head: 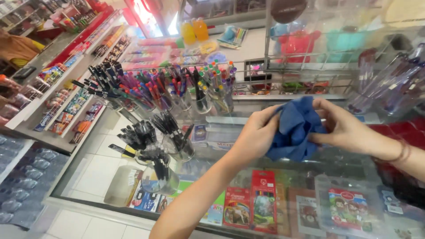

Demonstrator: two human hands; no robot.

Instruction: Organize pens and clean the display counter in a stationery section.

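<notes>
Stationery shop, glass counter [221,124] (pen cups [177,148] at left): left hand [256,132] and right hand [343,128] both grip crumpled blue cloth [294,128].

A stationery shop — pen cups [177,148] crowding a glass display counter [88,177].

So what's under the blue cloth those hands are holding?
Under the crumpled blue fabric cloth, gripped by the left hand and right hand, lies the glass counter top. Below it show red coloured-pencil boxes. What lies directly beneath the cloth is hidden.
</notes>
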